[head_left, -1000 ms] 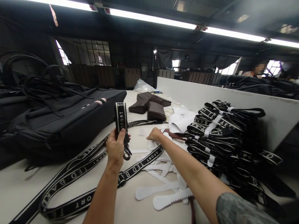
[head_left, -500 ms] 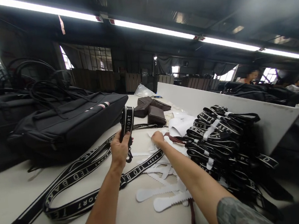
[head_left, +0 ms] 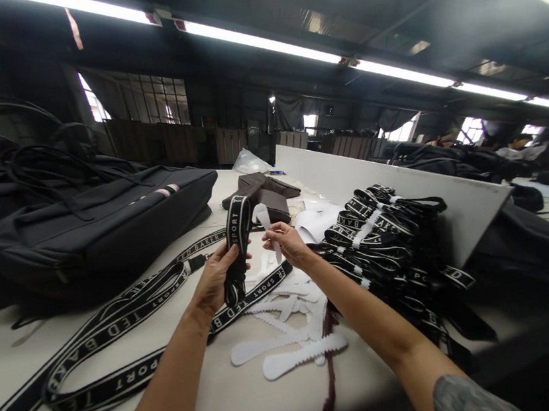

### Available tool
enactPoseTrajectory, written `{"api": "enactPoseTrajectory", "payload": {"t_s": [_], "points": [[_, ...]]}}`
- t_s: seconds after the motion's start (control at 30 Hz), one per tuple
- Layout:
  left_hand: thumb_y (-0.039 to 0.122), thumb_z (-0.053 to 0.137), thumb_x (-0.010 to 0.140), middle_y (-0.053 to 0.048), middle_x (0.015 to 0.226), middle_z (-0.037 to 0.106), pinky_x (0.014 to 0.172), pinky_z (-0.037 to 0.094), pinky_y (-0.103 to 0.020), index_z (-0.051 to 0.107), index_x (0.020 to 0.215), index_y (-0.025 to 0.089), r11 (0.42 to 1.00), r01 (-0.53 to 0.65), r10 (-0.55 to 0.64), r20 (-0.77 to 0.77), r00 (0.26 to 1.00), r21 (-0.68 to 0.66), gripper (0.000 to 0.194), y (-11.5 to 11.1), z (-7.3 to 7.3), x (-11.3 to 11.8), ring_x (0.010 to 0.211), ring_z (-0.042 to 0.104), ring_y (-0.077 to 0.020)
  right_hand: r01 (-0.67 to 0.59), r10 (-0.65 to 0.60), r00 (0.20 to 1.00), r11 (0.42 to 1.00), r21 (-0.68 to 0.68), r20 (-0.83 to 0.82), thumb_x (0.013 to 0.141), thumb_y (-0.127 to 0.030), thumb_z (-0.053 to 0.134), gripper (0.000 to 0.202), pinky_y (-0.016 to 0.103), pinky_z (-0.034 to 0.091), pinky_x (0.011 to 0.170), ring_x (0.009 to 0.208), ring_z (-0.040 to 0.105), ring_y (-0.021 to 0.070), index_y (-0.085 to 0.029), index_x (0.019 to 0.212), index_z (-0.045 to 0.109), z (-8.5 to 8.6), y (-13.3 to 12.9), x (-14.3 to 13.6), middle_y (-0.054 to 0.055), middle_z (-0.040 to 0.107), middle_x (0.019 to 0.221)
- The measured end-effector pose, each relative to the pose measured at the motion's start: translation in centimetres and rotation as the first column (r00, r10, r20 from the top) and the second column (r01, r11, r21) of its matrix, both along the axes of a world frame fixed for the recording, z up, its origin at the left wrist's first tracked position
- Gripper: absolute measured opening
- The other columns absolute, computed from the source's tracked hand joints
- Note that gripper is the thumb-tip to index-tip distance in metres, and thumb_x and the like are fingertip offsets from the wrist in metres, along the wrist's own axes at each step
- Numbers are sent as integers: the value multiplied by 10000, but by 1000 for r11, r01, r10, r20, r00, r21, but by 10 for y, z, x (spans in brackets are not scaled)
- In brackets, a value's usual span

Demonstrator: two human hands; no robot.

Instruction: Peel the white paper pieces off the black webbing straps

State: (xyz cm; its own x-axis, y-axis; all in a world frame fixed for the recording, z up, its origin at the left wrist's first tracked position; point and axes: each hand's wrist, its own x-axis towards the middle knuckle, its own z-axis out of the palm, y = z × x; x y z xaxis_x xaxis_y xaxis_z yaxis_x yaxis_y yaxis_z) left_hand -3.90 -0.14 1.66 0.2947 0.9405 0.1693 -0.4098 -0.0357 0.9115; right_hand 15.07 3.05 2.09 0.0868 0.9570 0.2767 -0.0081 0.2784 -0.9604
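My left hand [head_left: 216,280] grips a folded black strap [head_left: 235,237] with white lettering, held upright above the table. The rest of that strap [head_left: 119,324] trails in loops across the white table [head_left: 32,348] to the left. My right hand [head_left: 286,244] pinches a small white serrated strip [head_left: 265,220] right beside the folded strap. Several more white serrated strips [head_left: 292,350] lie on the table under my hands.
A stack of bundled black lettered straps [head_left: 383,239] lies at the right against a white divider board [head_left: 402,183]. Black bags [head_left: 91,221] fill the left. Brown pouches [head_left: 263,193] sit at the back. Other people work in the far right background.
My right hand has lifted off the table with a white strip and come up beside the folded strap. My left hand has tilted the strap slightly to the right.
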Motion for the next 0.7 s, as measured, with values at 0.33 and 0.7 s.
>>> {"api": "enactPoseTrajectory", "payload": {"t_s": [0.33,0.7], "points": [[442,796,719,-58,819,656,552,443,-183,667,1047,138,999,48,-49,-88,995,-17,465,-12,-9,26,618,578,-114,-15,18,997,999,31,-75,691,-242,745,212,310,505,864,834,616,161,-157,882,712,-27,-57,-11,51,682,880],[400,786,713,-70,920,683,744,506,-273,719,1084,187,954,24,98,-385,918,300,433,-6,-2,15,845,623,-205,-370,280,879,911,-181,-386,603,-418,872,421,240,531,596,529,561,82,-122,861,719,-28,-65,-3,24,652,681]]}}
